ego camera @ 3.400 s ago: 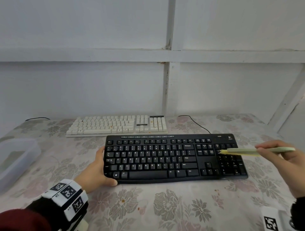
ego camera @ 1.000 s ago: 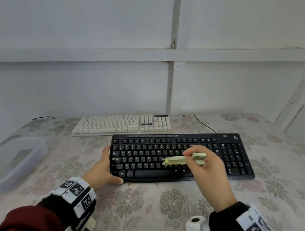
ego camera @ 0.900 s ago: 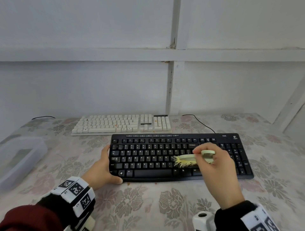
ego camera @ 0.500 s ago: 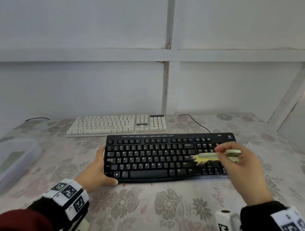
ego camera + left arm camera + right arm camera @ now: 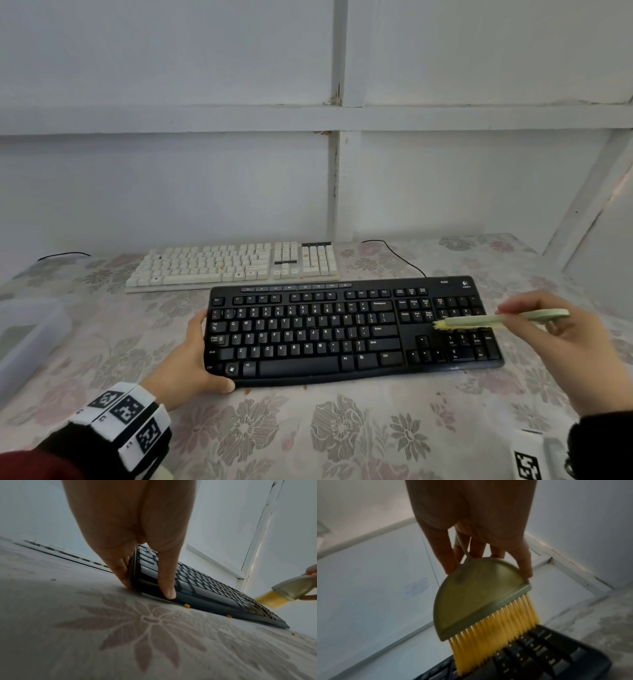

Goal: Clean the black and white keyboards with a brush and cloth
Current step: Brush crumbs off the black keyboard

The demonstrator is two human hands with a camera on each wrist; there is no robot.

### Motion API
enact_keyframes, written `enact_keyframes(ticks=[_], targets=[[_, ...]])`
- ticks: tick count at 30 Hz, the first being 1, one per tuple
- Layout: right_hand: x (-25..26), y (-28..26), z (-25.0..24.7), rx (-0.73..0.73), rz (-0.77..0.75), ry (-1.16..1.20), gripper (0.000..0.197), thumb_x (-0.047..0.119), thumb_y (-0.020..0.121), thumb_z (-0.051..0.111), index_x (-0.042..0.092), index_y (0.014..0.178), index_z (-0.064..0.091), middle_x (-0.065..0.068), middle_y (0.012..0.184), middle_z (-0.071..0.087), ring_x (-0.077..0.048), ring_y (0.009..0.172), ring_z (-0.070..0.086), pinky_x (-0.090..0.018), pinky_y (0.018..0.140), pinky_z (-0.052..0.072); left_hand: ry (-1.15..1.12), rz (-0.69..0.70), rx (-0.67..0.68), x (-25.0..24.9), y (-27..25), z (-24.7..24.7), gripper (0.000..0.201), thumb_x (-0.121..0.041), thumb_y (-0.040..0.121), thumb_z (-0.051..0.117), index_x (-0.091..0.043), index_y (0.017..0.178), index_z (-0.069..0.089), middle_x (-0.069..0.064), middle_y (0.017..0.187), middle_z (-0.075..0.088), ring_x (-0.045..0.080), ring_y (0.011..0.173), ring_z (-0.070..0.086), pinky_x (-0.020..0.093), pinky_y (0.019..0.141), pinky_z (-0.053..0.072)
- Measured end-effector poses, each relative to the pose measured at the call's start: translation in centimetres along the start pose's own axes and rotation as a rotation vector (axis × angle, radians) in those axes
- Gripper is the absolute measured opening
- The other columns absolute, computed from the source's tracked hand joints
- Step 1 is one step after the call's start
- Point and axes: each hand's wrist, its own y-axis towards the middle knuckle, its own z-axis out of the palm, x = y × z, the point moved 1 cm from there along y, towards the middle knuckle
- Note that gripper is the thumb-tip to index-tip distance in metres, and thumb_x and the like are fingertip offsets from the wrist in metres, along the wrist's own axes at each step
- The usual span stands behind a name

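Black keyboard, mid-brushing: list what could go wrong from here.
1. Orange crumbs already lie on the floral tablecloth along the black keyboard's front edge; more sweeping may scatter more there.
2. The left hand steadies only the left end, so strokes of the brush at the number pad could pivot the board.
3. The white keyboard, itself crumb-speckled, sits just behind; flicked debris could land on it.

1. Two keyboards: one black keyboard (image 5: 352, 329), one white keyboard (image 5: 233, 265).
2. One brush (image 5: 493, 321), pale green with yellow bristles.
3. Two hands: left hand (image 5: 185, 363), right hand (image 5: 575, 346).
4. One clear plastic container (image 5: 24, 339).
5. Two black cables: one cable (image 5: 394, 255) right of the white keyboard, one cable end (image 5: 63, 255) left of it.
6. One floral tablecloth (image 5: 308, 428).
7. At least two orange crumbs (image 5: 187, 606) by the black keyboard's front edge.
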Motion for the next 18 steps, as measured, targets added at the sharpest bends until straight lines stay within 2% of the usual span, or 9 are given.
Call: enact_keyframes(ticks=[4,6,8,9,11,13,14,17,18], targets=[[-0.7,-0.4,0.2,0.106,0.028,0.018,0.019,0.001,0.081,0.066,0.019,0.076,0.068,0.006,0.077,0.066,-0.002,0.074,0.057,-0.003,0.068,0.04,-0.008,0.0,0.008,0.0,0.0,0.0,0.125,-0.006,0.059,0.084,-0.033,0.144,-0.003,-0.007,0.112,0.059,0.011,0.097,0.06,0.024,0.08,0.046],[-1.2,-0.2,-0.6,0.026,0.07,0.041,0.007,0.018,0.073,0.073,0.02,0.078,0.069,0.005,0.079,0.067,-0.003,0.074,0.057,-0.003,0.066,0.04,-0.007,-0.001,0.004,0.0,0.1,-0.1,0.124,-0.006,0.059,0.084,-0.033,0.144,-0.003,-0.007,0.112,0.059,0.011,0.098,0.06,0.024,0.081,0.046],[-1.7,-0.3,-1.4,-0.032,0.06,0.002,0.028,0.04,0.061,0.069,0.02,0.081,0.069,0.003,0.081,0.067,-0.008,0.078,0.057,-0.005,0.065,0.041,-0.002,-0.001,0.003,0.0,0.1,-0.1,0.124,-0.007,0.059,0.084,-0.032,0.144,-0.003,-0.006,0.113,0.058,0.012,0.099,0.059,0.025,0.083,0.046],[-1.5,-0.2,-1.5,-0.044,0.063,0.008,0.028,0.041,0.062,0.068,0.021,0.081,0.069,0.002,0.082,0.067,-0.01,0.079,0.057,-0.005,0.065,0.042,-0.001,-0.001,0.002,0.0,0.0,-0.1,0.125,-0.007,0.059,0.084,-0.032,0.144,-0.003,-0.006,0.113,0.058,0.012,0.099,0.059,0.026,0.083,0.046],[-1.1,-0.4,-1.4,0.018,0.084,0.025,0.01,0.024,0.071,0.071,0.02,0.08,0.068,0.002,0.081,0.067,-0.01,0.079,0.057,-0.006,0.068,0.042,-0.004,-0.001,0.003,0.0,0.0,0.0,0.124,-0.006,0.06,0.084,-0.032,0.144,-0.003,-0.006,0.112,0.059,0.012,0.098,0.06,0.025,0.082,0.046],[-1.1,-0.4,-1.5,0.047,0.093,-0.033,0.007,0.012,0.077,0.07,0.019,0.079,0.068,0.002,0.079,0.066,-0.009,0.076,0.057,-0.007,0.067,0.042,-0.01,-0.002,0.006,0.0,0.0,0.0,0.123,-0.006,0.06,0.083,-0.033,0.144,-0.003,-0.007,0.111,0.059,0.011,0.097,0.06,0.022,0.079,0.045],[-1.0,-0.4,-1.8,0.021,0.086,-0.061,0.003,0.017,0.079,0.069,0.02,0.08,0.068,0.002,0.08,0.066,-0.01,0.075,0.057,-0.008,0.066,0.043,-0.011,-0.001,0.004,0.0,0.0,0.0,0.124,-0.006,0.06,0.083,-0.033,0.144,-0.003,-0.007,0.112,0.059,0.011,0.097,0.06,0.022,0.079,0.045],[-2.2,-0.7,-3.8,-0.116,0.15,-0.205,0.052,0.073,0.062,0.058,0.028,0.086,0.067,0.009,0.082,0.066,-0.017,0.072,0.058,-0.024,0.062,0.047,-0.02,0.001,0.005,0.1,0.1,0.0,0.123,-0.006,0.06,0.083,-0.034,0.143,-0.003,-0.006,0.113,0.059,0.012,0.098,0.06,0.023,0.08,0.045],[-3.0,-0.6,-4.4,-0.183,0.131,-0.22,0.053,0.078,0.062,0.055,0.032,0.086,0.066,0.01,0.082,0.065,-0.017,0.07,0.057,-0.028,0.062,0.046,-0.02,0.002,0.005,0.1,0.1,0.0,0.123,-0.006,0.06,0.083,-0.035,0.143,-0.003,-0.006,0.112,0.06,0.012,0.098,0.06,0.023,0.081,0.045]])
